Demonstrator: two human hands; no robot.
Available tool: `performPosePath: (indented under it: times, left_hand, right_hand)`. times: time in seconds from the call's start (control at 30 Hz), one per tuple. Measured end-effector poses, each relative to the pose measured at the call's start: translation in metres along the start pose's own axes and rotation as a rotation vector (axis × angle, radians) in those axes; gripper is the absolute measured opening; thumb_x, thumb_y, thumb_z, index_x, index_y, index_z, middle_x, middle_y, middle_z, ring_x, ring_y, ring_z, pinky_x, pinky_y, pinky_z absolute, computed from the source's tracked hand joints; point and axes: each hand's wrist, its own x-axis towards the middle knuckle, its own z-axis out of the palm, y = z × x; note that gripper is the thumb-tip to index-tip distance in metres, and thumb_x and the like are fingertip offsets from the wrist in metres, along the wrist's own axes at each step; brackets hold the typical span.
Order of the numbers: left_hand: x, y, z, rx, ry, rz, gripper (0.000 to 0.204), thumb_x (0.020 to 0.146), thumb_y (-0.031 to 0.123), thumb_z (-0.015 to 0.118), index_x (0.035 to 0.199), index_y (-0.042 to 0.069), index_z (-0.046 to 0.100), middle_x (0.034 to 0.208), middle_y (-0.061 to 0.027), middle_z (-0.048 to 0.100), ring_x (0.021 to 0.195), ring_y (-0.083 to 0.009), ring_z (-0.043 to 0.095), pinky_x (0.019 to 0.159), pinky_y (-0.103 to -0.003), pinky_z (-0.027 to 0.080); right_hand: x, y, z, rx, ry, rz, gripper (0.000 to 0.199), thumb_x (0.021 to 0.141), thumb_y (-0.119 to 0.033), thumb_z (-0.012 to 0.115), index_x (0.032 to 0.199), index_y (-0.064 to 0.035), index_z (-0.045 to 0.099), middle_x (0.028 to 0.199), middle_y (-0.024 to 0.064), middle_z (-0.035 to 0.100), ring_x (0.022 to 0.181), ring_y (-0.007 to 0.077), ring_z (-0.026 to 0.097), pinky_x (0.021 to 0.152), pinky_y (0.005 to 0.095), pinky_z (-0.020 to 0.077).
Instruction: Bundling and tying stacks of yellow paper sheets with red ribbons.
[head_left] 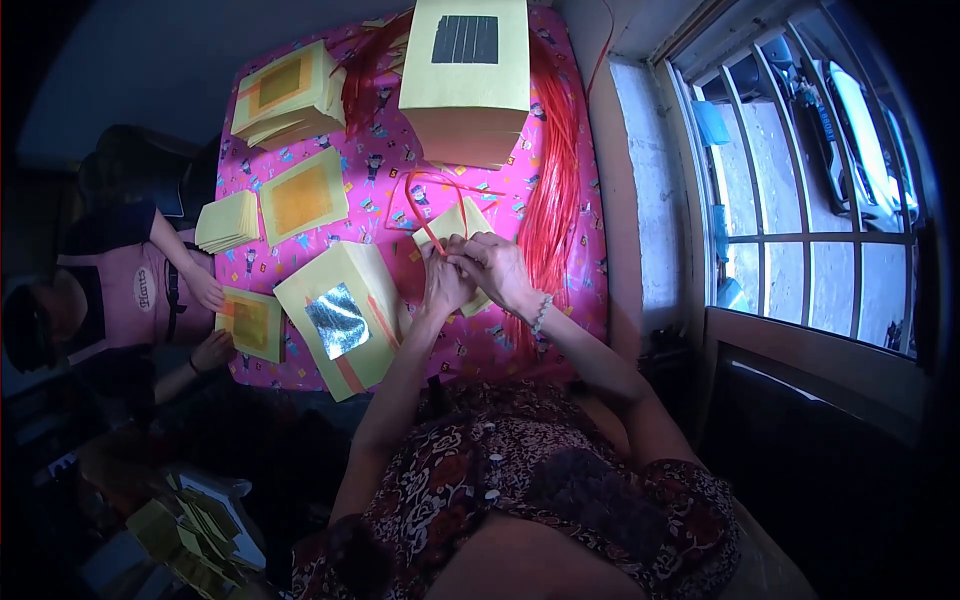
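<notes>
Hands, left hand (444, 282) and right hand (497, 268), pinch red string (428, 232) around a yellow paper bundle (455, 225).

Paper stacks (340, 315) and red strings (548, 215) hem the bare pink cloth (385, 165).

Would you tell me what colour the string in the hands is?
Red-orange string, clearest in the head view.

Paper stacks (340, 318) lie left of the hands (470, 270), strings (550, 220) right.
</notes>
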Motion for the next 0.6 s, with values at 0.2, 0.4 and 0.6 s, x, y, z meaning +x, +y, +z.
performPosePath:
  times: [0.2,0.4,0.6]
  left_hand:
    - [0.005,-0.004,-0.002,-0.109,0.043,-0.015,0.016,0.075,0.008,0.054,0.090,0.005,0.060,0.087,-0.0116,0.060,0.088,-0.0295,0.058,0.083,-0.043,0.033]
    - [0.006,-0.014,0.004,-0.136,0.024,-0.016,0.019,0.081,0.008,0.052,0.099,0.005,0.060,0.090,-0.0136,0.063,0.089,-0.0326,0.059,0.085,-0.045,0.034]
    - [0.012,-0.010,0.000,-0.178,-0.022,-0.161,0.014,0.094,0.016,0.047,0.095,0.003,0.052,0.079,-0.0185,0.058,0.078,-0.0377,0.056,0.078,-0.048,0.036]
  right_hand:
    - [0.010,0.013,-0.002,0.192,-0.063,-0.006,0.014,0.080,-0.013,0.069,0.092,-0.0058,0.069,0.079,0.0101,0.064,0.074,0.0272,0.064,0.069,0.0342,0.0519]
    - [0.025,0.031,-0.012,0.339,-0.288,-0.007,0.012,0.082,-0.011,0.069,0.092,-0.0035,0.071,0.089,0.0097,0.068,0.080,0.0228,0.065,0.072,0.0323,0.0523]
    - [0.053,0.039,-0.044,0.235,-0.255,0.000,0.019,0.083,-0.009,0.065,0.102,-0.0094,0.069,0.101,0.0084,0.063,0.099,0.0248,0.057,0.090,0.0373,0.0458]
